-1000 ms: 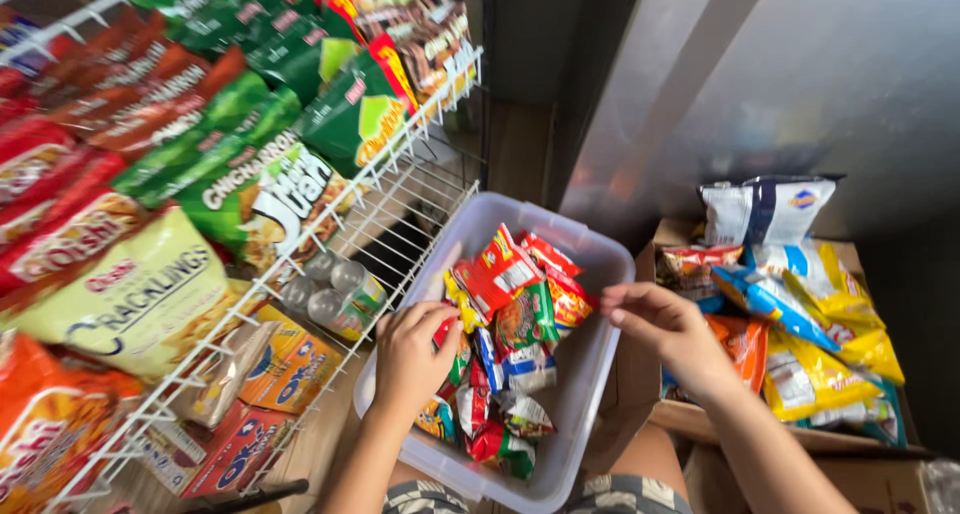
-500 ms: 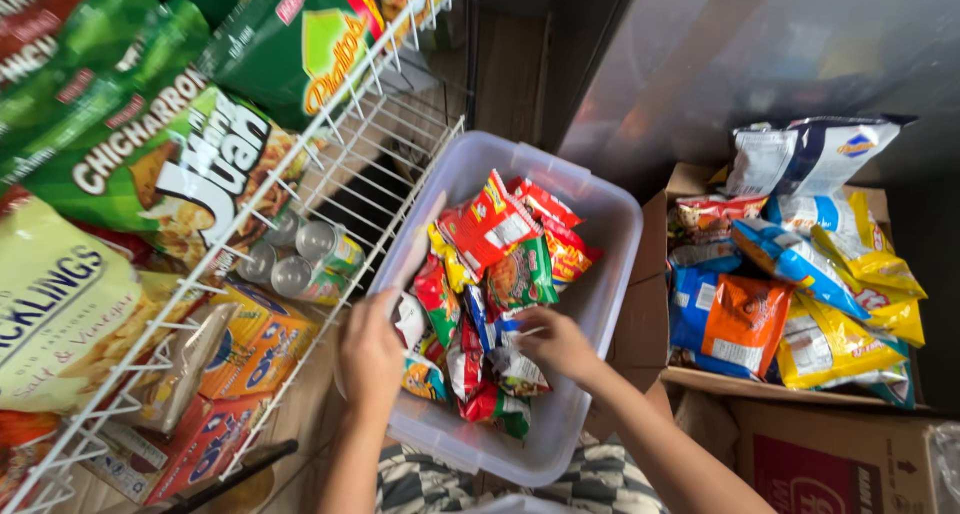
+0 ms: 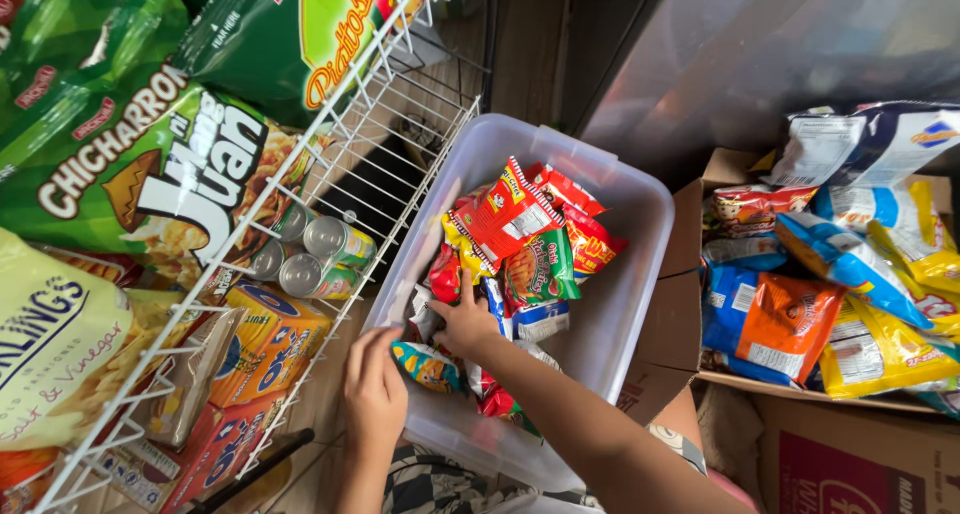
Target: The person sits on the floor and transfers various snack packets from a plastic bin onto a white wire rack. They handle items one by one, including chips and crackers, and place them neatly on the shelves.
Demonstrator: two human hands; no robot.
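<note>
I see my right hand point(image 3: 462, 324) pressed down among the snack packets point(image 3: 520, 244) in the clear plastic bin point(image 3: 640, 224), pinching nothing I can tell, while my left hand point(image 3: 375, 394), fingers spread, steadies its near-left rim.

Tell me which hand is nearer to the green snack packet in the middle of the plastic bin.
Right. The right hand lies inside the clear bin, just left of and below the green snack packet. The left hand is lower, at the bin's near left edge.
</note>
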